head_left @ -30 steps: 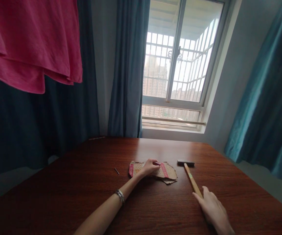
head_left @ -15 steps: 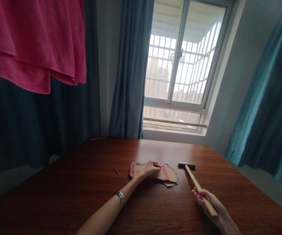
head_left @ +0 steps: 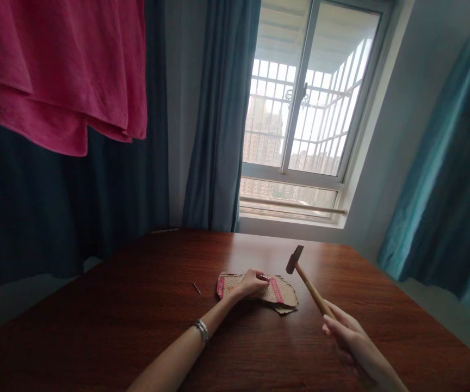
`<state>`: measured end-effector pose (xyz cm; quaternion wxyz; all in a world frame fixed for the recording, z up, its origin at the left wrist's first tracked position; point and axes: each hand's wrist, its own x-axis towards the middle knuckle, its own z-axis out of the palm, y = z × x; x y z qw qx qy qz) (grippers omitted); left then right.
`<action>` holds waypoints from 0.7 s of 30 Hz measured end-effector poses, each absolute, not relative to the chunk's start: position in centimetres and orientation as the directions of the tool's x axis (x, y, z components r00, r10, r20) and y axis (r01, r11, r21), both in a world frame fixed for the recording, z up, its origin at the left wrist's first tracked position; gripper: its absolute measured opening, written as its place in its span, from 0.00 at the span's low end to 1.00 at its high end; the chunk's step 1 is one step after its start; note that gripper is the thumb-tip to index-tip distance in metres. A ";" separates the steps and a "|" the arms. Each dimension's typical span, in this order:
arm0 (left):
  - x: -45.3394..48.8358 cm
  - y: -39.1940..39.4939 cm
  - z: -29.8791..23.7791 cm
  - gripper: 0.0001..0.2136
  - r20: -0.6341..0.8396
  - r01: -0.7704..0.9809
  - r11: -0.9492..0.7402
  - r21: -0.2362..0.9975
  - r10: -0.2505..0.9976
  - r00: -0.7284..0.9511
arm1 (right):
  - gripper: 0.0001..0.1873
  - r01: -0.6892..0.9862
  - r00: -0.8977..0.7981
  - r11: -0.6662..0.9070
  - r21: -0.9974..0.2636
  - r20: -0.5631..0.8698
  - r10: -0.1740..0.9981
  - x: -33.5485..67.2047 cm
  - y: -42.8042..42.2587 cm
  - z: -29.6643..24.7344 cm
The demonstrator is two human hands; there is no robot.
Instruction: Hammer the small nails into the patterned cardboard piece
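Observation:
My left hand [head_left: 252,283], a bracelet at its wrist, rests over a stack of cardboard pieces [head_left: 288,295] with pink bands and many small holes or dots. Its fingers are pinched together above the top sheet, and whatever is between them is too small to make out. My right hand [head_left: 347,332] grips the wooden handle of a hammer [head_left: 310,287]. The dark hammer head is raised to the right of the stack, apart from it. Left of the cardboard lies a thin metal nail or punch [head_left: 196,288].
Everything lies on a brown wooden table [head_left: 145,326]. Behind it are a barred window [head_left: 296,109] and blue curtains [head_left: 216,136]. A pink cloth [head_left: 63,81] hangs at the upper left.
My right hand has lifted the hammer and turned it, so its head has risen off the table and shifted left. My left hand stays in place on the cardboard.

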<state>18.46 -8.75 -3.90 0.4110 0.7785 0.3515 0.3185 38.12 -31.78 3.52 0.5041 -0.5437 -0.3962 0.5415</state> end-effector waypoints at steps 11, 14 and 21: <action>18.5 -8.8 -3.9 0.10 0.200 0.244 -0.387 0.889 0.809 0.553 | 0.34 0.113 0.025 -0.101 -0.988 -0.099 0.995 35.0 -32.4 5.3; 18.5 -9.1 -3.7 0.10 0.187 0.249 -0.370 0.895 0.818 0.544 | 0.34 0.094 0.018 -0.109 -0.990 -0.108 0.994 34.9 -32.3 5.2; 18.4 -9.5 -3.1 0.10 0.172 0.251 -0.355 0.901 0.821 0.545 | 0.33 -0.063 0.046 -0.170 -0.983 -0.173 0.984 34.3 -32.3 5.1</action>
